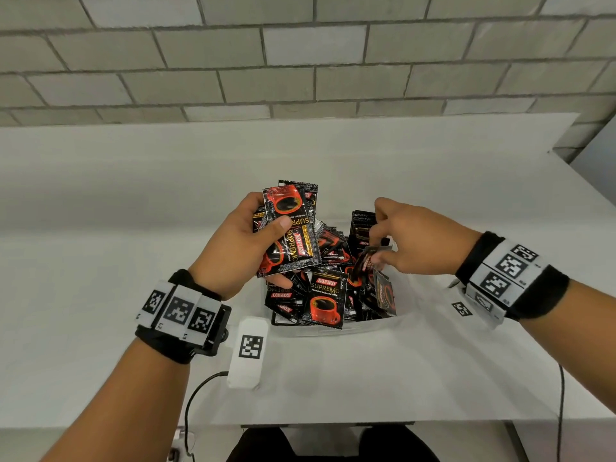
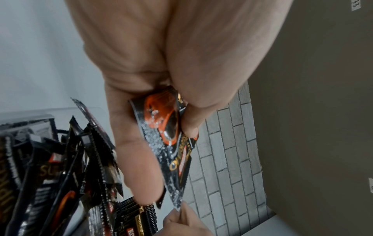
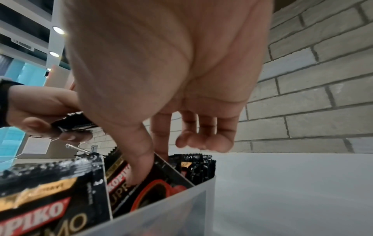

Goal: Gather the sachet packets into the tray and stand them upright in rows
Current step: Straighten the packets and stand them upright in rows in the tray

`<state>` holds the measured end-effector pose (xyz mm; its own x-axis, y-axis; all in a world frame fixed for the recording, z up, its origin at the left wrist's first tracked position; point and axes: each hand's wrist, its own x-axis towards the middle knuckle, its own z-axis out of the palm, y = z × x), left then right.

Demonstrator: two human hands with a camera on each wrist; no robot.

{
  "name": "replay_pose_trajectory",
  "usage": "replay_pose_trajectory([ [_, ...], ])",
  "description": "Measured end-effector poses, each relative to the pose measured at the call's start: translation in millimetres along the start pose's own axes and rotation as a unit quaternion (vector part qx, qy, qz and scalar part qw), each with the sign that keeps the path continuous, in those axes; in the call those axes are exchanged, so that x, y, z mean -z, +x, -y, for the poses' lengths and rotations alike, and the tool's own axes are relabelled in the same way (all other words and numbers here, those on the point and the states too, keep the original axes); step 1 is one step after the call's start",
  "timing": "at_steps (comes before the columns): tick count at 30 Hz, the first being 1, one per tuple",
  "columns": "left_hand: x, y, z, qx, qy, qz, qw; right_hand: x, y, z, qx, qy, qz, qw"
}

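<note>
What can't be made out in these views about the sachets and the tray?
- How many sachets the left hand holds: head view shows a fanned bunch, the rest hidden behind its front packets.
- Tray floor and far wall: covered by the loose sachets.
- Whether the far row stands fully upright: the right hand overlaps it.
- Small print on the sachet that the right hand pinches: blurred in the right wrist view.
</note>
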<state>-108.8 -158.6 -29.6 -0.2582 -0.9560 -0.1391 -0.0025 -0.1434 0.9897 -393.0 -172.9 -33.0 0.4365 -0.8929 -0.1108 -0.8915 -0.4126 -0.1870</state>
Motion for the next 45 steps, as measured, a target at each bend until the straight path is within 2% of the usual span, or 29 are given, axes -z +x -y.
replay_pose_trajectory([
  [9,2,0,-1,-0.003,0.000,-0.001,1.000,6,16,-15,-0.099,0.061,-0.121,0.986],
  [14,4,-1,1,-0.002,0.000,-0.003,1.000,9,12,-11,-0.086,0.153,-0.097,0.980],
  [20,4,-1,4,0.000,-0.002,-0.001,1.000,-9,21,-13,-0.104,0.088,-0.086,0.987],
  [27,5,-2,3,-0.002,-0.003,-0.005,1.000,-11,24,-14,-0.117,0.094,-0.035,0.988],
  [35,0,1,6,0.005,-0.007,0.007,1.000,-4,25,-20,-0.073,0.115,-0.063,0.989],
  [40,-4,3,6,0.007,-0.005,0.014,1.000,-3,39,-25,-0.026,0.080,-0.026,0.996],
  [45,-4,3,5,0.005,-0.002,0.011,1.000,1,50,-31,-0.015,0.110,-0.042,0.993],
])
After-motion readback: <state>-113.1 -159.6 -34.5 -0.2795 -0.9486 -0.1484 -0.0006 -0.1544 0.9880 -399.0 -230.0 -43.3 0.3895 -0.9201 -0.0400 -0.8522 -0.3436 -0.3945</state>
